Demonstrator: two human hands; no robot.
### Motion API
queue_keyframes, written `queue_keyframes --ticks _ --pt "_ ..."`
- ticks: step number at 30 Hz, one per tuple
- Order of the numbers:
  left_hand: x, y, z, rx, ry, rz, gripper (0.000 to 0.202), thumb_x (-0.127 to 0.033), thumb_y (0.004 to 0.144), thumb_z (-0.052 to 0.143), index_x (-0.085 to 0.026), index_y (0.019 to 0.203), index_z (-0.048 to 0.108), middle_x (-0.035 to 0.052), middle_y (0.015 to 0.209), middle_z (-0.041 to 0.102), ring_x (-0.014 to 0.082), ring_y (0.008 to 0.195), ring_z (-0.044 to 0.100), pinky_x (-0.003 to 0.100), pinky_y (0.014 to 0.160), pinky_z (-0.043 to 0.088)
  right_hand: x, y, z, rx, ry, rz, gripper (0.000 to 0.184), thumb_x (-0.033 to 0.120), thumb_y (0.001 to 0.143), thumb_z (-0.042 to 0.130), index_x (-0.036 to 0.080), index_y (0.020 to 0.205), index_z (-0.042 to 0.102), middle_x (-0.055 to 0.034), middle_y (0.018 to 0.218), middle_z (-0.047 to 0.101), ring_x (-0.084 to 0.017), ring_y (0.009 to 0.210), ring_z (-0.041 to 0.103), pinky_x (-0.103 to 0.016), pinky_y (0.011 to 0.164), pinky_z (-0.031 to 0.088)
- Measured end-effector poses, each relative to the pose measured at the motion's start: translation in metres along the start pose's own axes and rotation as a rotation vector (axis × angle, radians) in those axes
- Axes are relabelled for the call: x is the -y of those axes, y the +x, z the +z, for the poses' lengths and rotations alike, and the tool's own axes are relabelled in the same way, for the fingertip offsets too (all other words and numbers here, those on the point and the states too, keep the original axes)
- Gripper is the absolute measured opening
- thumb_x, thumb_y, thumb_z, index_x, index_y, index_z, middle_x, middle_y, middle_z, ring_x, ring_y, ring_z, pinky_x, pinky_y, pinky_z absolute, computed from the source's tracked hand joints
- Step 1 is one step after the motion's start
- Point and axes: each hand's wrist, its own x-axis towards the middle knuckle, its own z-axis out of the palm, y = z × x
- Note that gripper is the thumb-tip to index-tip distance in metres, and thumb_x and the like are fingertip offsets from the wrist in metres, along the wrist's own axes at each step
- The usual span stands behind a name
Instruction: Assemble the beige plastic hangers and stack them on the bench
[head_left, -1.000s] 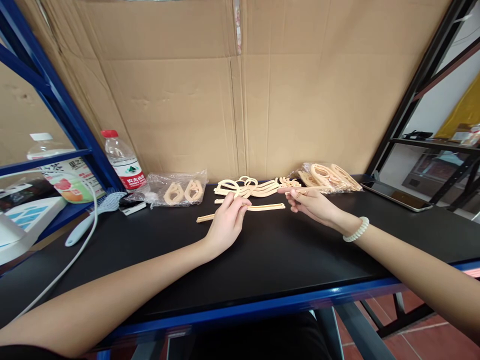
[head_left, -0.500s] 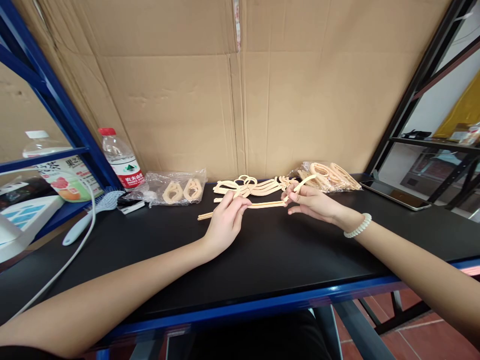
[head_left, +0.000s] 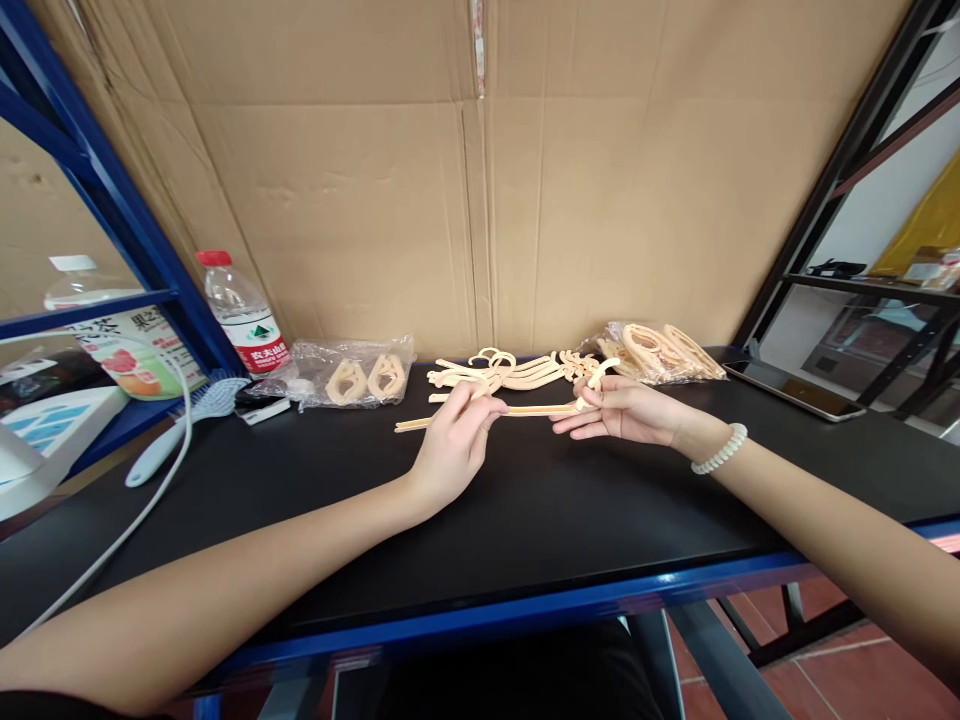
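Note:
My left hand point(head_left: 454, 440) pinches a long thin cream strip point(head_left: 525, 409) just above the black tabletop point(head_left: 525, 520). At the strip's right end my right hand point(head_left: 622, 412), with a white bead bracelet on its wrist, holds a short curved cream piece point(head_left: 600, 377) against it. Right behind both hands lies a loose pile of cream curved parts point(head_left: 510, 372).
A clear bag with two cream parts point(head_left: 352, 378) lies at the back left, another bag of parts point(head_left: 664, 352) at the back right. A water bottle point(head_left: 244, 315), a brush point(head_left: 187, 425), a white cable point(head_left: 127, 530) and a tablet point(head_left: 787, 390) also sit here. Cardboard point(head_left: 480, 180) walls the back.
My right hand picked a short curved piece up and brought it to the strip's right end. My left hand lifted the strip slightly off the table.

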Motion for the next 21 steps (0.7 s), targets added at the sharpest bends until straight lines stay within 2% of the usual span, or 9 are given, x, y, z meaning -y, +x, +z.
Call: queue_keyframes --ticks 4,12,21 --pt "0.000 0.000 0.000 -0.003 0.013 -0.017 0.019 -0.015 0.097 0.038 -0.022 0.099 0.057 0.0042 0.088 0.045 0.0167 0.083 0.051 0.030 0.074 0.047 -0.002 0.001 0.000 -0.029 -0.030 -0.029 0.026 0.037 0.081 0.073 0.017 0.085 0.056 -0.0111 0.092 0.073 -0.028 0.097 0.069 -0.044 0.094 0.052" --pt "0.000 0.000 0.000 -0.014 -0.023 0.010 0.020 -0.010 0.095 0.041 -0.021 0.099 0.057 0.0035 0.088 0.045 0.0156 0.082 0.050 0.029 0.075 0.046 -0.007 0.002 0.002 -0.054 -0.114 -0.088 0.028 0.037 0.079 0.074 0.016 0.084 0.057 -0.0110 0.088 0.074 -0.024 0.084 0.072 -0.036 0.083 0.058" --pt "-0.003 0.001 -0.003 -0.033 0.004 -0.010 0.019 -0.010 0.095 0.041 -0.021 0.097 0.056 0.0037 0.089 0.047 0.0159 0.082 0.051 0.029 0.076 0.045 -0.008 0.002 0.016 -0.171 -0.195 -0.223 0.036 0.043 0.074 0.077 0.019 0.082 0.052 -0.0064 0.077 0.072 -0.023 0.073 0.073 -0.037 0.073 0.061"
